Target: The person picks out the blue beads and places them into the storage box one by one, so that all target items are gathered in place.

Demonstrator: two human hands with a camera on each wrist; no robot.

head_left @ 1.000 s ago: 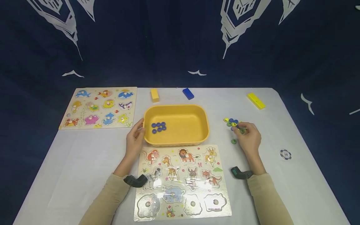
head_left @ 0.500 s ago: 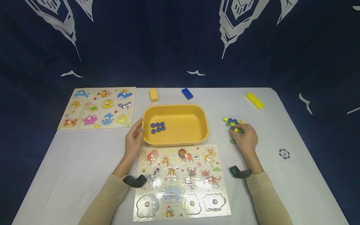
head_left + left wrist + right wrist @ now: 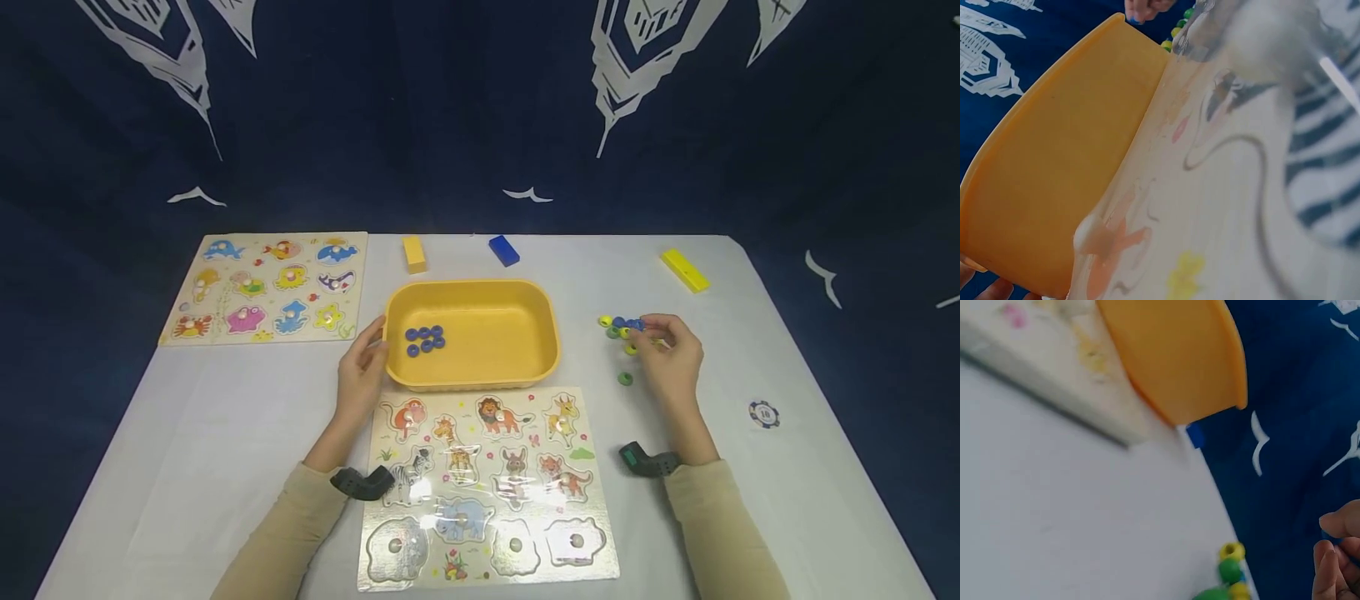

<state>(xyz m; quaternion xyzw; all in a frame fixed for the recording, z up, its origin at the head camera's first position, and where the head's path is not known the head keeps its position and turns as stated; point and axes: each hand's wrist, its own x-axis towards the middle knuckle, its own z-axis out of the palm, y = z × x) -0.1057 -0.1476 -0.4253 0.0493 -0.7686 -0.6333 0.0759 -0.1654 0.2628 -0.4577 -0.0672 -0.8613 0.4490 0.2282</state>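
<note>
I log right hand (image 3: 669,358) pinching small blue bead (image 3: 1329,537), loose yellow, green and blue beads (image 3: 605,321) nearby, left hand (image 3: 360,375) gripping yellow rectangular plastic tray (image 3: 498,367), six blue beads (image 3: 427,346) inside

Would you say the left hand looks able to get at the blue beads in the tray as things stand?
Probably yes: the left hand is at one end of the tray, and the blue beads lie near that end with nothing over them.
</note>
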